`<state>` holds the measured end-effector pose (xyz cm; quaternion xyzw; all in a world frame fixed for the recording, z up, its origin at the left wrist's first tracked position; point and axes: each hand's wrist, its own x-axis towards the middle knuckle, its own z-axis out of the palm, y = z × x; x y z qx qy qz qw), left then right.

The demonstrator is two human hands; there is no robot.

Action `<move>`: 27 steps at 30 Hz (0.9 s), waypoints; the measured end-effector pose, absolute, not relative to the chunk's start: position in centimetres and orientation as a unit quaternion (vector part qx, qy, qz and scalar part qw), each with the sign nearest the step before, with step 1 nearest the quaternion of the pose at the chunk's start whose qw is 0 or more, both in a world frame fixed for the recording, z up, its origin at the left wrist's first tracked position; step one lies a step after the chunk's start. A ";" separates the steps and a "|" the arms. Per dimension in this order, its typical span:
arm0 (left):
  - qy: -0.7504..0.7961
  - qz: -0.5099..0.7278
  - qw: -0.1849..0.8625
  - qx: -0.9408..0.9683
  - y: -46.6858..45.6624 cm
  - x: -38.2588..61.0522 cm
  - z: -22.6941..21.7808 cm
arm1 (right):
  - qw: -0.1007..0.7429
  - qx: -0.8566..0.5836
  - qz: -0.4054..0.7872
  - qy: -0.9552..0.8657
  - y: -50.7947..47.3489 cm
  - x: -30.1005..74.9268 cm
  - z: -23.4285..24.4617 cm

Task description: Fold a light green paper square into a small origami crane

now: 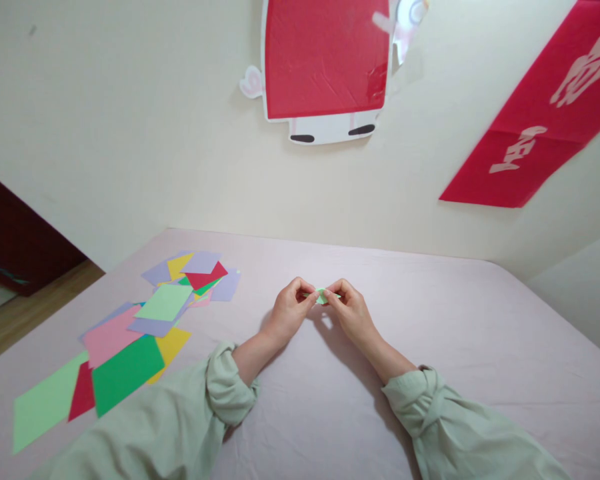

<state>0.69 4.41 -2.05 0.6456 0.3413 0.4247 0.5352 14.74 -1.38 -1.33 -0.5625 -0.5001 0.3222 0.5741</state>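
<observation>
A small piece of folded light green paper is held between my two hands, a little above the bed-like surface. My left hand pinches its left end between thumb and fingers. On the opposite end, my right hand pinches it the same way. Both thumbs lie close together near the paper's middle, and the fingers hide much of it, so its exact folded shape cannot be made out.
Loose sheets of coloured paper, among them a green sheet, a pink sheet and a light green sheet, overlap at the left on the pale pink cloth. Behind rises a wall with a red banner.
</observation>
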 end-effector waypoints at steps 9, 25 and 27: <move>0.344 0.436 0.568 0.608 4.0 1.1 -1.6 | 0.605 -0.540 0.334 -0.481 -1.3 14.4 -1.6; 0.352 0.381 0.604 0.605 4.3 0.7 -1.4 | 0.506 -0.557 0.367 -0.546 -1.6 15.0 -1.1; 0.351 0.378 0.618 0.594 4.4 0.7 -1.7 | 0.511 -0.556 0.366 -0.543 -1.5 15.0 -1.1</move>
